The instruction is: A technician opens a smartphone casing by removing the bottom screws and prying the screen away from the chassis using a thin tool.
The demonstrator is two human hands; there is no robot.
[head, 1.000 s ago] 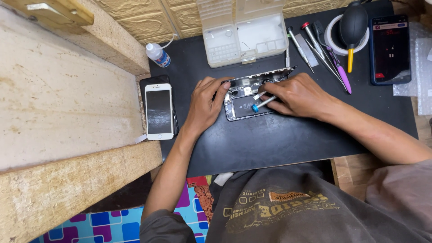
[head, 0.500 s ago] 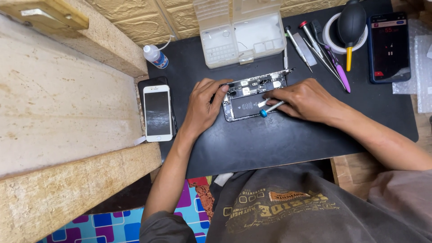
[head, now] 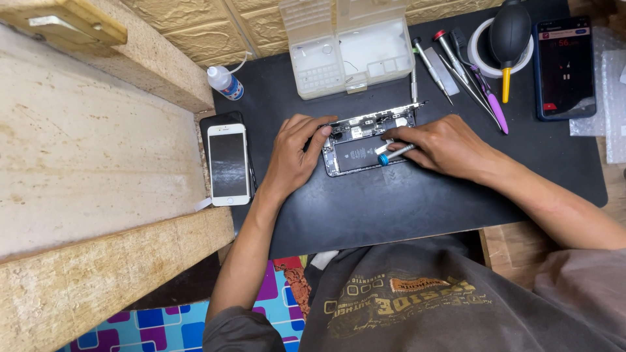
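Opened phone [head: 362,146] is lying flat near the middle of the black mat [head: 404,202], back shell facing up with no screen on it. Interior is showing: dark rectangular battery filling the lower part, a strip of small boards and silvery shields along the upper edge, thin metal frame around it.

Left hand [head: 293,156] is pressing on the phone's left end, fingers curled over that edge and touching the frame, not closed around anything.

Right hand [head: 447,146] is sitting at the phone's right end, fingers pinched together on a small screwdriver [head: 394,154] with a blue cap; its shaft is pointing in over the battery area. Tip contact point is too small to tell.

Relative to the opened phone: white phone [head: 228,163] face up to the left, past the left hand; clear parts tray [head: 349,49] just above; row of drivers [head: 456,65] up and to the right; small squeeze bottle [head: 225,81] up-left; dark phone [head: 564,68] with a lit screen far right.
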